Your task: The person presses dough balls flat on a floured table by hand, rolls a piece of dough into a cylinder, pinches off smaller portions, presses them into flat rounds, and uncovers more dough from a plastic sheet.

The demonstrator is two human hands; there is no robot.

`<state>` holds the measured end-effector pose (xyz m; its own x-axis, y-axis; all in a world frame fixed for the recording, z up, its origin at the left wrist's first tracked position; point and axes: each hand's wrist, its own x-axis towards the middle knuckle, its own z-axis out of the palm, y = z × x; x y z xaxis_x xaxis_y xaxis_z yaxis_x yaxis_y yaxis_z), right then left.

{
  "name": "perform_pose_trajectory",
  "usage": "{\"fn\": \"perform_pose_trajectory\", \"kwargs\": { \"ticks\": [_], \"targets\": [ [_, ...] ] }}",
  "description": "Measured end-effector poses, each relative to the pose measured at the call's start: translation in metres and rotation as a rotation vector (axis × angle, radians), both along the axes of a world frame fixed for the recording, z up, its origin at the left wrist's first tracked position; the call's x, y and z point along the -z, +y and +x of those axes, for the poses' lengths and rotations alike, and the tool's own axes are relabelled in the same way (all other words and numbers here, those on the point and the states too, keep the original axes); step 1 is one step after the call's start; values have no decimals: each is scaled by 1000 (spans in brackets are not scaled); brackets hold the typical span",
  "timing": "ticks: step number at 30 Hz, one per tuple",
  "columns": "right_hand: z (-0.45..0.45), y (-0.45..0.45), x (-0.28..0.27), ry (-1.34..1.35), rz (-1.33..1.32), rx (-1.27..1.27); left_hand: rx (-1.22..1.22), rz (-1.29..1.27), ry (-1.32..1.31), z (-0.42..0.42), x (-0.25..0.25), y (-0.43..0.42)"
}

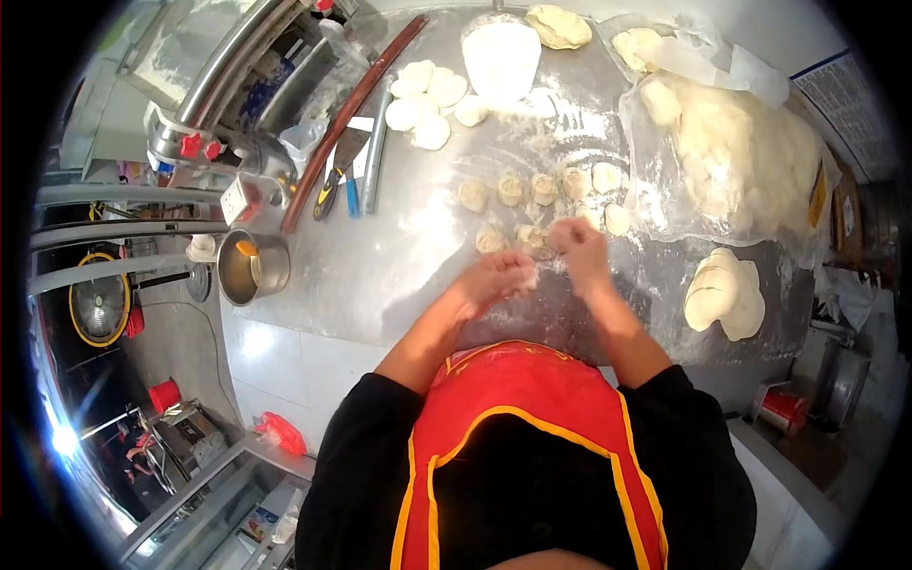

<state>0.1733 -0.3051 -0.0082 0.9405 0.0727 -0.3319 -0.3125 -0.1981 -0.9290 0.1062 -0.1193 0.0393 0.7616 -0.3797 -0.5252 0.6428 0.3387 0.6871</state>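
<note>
My left hand is over the near part of the metal worktop, its fingers pinched together; whatever they hold is too small to make out. Just to its right, my right hand is curled closed above the near row of dough pieces, and its fingertips hide what may be in them. A small dough piece lies beyond my left hand, and another dough piece sits between the two hands. Several more small dough pieces form a row farther back. At the right of that group is a pale dough piece.
A large dough mass under plastic covers the right back; a folded dough lump lies nearer. Flattened dough rounds, a scraper, a long reddish stick and a metal pot are leftward. Flour is heaped at the back.
</note>
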Motion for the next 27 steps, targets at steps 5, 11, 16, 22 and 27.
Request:
{"fn": "perform_pose_trajectory", "kwargs": {
  "ticks": [5,11,16,22,27],
  "targets": [
    [54,-65,0,-108,-13,177,-19,307,-117,-5,-4,1],
    [60,-85,-8,-264,-316,138,-190,317,-151,-6,4,1],
    [53,-90,-3,-394,-498,56,-283,270,-76,-8,5,-4],
    [47,-77,-15,-277,-353,8,-308,217,-71,-9,8,-5],
    [37,-52,-3,-384,-475,-118,-304,249,-90,-12,12,-6]
  ]
}}
